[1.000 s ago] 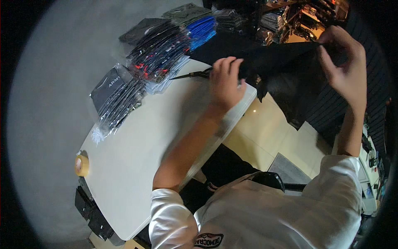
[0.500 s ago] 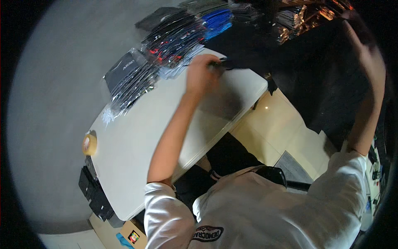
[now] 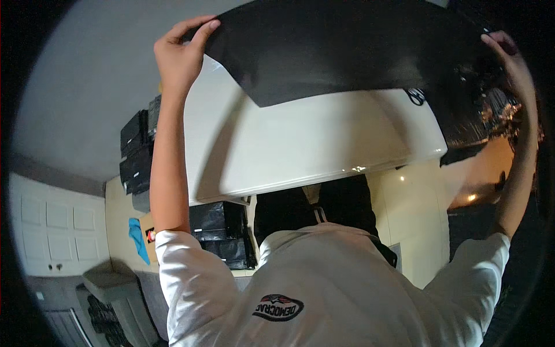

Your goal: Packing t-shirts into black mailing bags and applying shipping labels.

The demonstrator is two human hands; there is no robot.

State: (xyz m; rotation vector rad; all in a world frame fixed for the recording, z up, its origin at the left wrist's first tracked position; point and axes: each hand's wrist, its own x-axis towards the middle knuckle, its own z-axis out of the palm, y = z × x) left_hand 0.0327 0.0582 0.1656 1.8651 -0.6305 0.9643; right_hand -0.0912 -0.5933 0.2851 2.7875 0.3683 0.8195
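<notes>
A wide piece of black cloth (image 3: 335, 52) is stretched between my two hands above the table. At the upper left, my left hand (image 3: 184, 49) pinches one corner of it between thumb and fingers. My right hand (image 3: 509, 55), far off to the right, grips the opposite end; its fingers are partly in shadow. The cloth's lower edge hangs over the white table (image 3: 300, 136) and hides the far part of the tabletop. Just below that edge, on the right, lie the black loop handles of scissors (image 3: 416, 96), the rest covered.
Stacked black packages (image 3: 136, 153) stand beyond the table's left end. Black bags (image 3: 222, 231) sit on the floor below the near edge. Shiny wrapped goods (image 3: 500, 110) lie at the right. A white cabinet (image 3: 60, 225) and a grey sofa (image 3: 118, 301) are at the lower left.
My view has turned to face the table squarely. My left hand, earlier over the tabletop by a dark object, now holds the black cloth, which is spread out between both hands.
</notes>
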